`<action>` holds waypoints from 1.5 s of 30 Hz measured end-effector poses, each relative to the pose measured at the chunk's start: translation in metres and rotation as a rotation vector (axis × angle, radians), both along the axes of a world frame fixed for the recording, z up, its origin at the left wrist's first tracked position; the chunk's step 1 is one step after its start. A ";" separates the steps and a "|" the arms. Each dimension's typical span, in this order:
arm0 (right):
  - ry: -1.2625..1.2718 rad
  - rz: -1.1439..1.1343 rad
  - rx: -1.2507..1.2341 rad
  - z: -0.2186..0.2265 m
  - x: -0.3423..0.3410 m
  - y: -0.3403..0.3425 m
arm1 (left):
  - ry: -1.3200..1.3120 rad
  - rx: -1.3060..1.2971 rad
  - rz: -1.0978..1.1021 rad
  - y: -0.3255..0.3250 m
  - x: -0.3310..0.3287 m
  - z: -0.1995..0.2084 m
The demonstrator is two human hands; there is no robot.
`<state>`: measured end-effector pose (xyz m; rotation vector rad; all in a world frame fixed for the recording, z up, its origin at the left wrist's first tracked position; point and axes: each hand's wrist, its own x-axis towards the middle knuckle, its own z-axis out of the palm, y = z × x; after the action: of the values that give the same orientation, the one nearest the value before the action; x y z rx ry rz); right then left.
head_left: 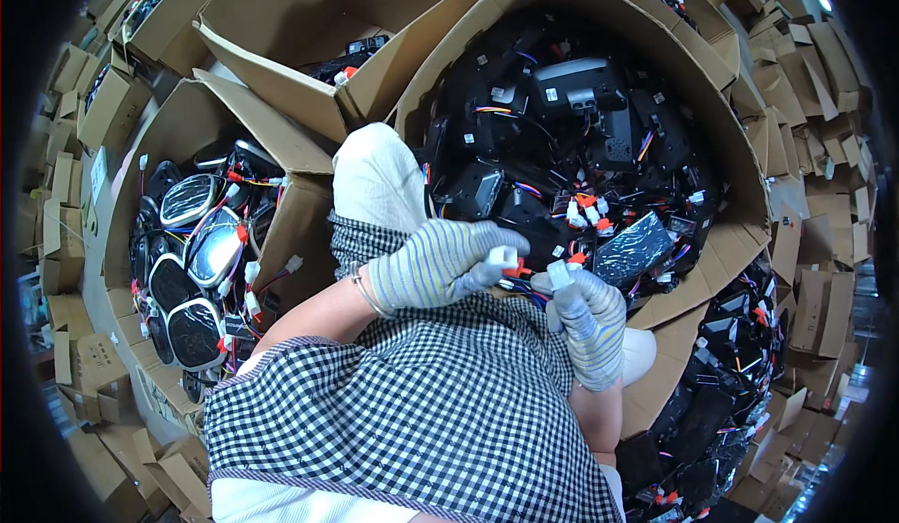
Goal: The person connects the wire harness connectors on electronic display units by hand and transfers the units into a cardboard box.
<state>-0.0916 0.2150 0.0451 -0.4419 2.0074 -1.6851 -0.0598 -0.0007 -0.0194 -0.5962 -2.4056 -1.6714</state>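
My left hand [435, 263], in a striped knit glove, pinches a white plug connector [503, 257] with a red part beside it. Close to its right, my right hand [592, 324], gloved the same way, has its fingers closed on another pale plug connector [560, 275]. A small gap separates the two connectors. Wires run below and between the hands, though where they lead is partly hidden by the gloves. Just beyond lies a large cardboard box [426, 88] of black plastic device housings [578, 86] with coloured leads and red-and-white connectors [587, 209].
At left, a box [304, 228] holds black oval units [215, 247] with glossy faces and wires. More black parts [716, 383] fill a box at lower right. Another open carton [272, 17] stands at the back. Stacked cartons [829, 312] line the right side.
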 end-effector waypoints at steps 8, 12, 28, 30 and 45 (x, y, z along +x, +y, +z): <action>0.547 0.638 0.493 -0.010 0.004 -0.006 | -0.209 -0.129 -0.220 -0.025 0.040 0.001; 0.397 0.870 0.375 -0.017 -0.013 -0.019 | -0.339 -0.158 -0.234 -0.035 0.050 0.010; 0.285 0.439 0.040 -0.079 -0.001 -0.040 | -0.566 -0.185 -0.141 -0.039 0.033 0.023; 0.259 0.445 0.039 -0.081 -0.001 -0.041 | -0.490 -0.199 -0.105 -0.038 0.035 0.018; 0.776 0.116 0.502 -0.080 -0.035 -0.017 | -0.667 -0.022 0.115 -0.032 0.040 0.021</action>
<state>-0.1269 0.1982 -0.0348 -1.1132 2.7569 -0.9305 -0.0199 -0.0327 0.0016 0.1370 -2.8063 -2.0297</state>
